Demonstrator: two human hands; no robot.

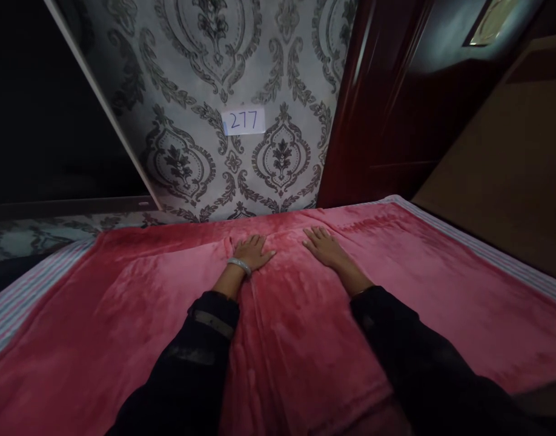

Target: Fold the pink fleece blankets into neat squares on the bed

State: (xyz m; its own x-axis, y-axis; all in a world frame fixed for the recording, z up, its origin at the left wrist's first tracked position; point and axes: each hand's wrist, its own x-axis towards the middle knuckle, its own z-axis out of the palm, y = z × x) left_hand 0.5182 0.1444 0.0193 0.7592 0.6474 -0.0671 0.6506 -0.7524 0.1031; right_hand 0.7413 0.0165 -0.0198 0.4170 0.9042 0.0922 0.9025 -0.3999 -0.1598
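A red plush blanket [169, 321] is spread out in front of me, with folds running down its middle. My left hand [252, 251] lies flat on its far part, fingers spread, with a bracelet [240, 264] at the wrist. To the right, my right hand [326, 247] also rests palm down on the blanket, its fingers stretched out. Neither hand grips anything. Between the two hands a strip of smooth plush shows. Both arms are in dark sleeves.
A striped sheet [33, 287] shows past the blanket's left and right edges. Behind stands a patterned wall [235, 79] with a paper label [244, 121] reading 277. A dark screen [60, 121] is at the left, a dark red door [387, 121] and a brown panel [509, 157] at the right.
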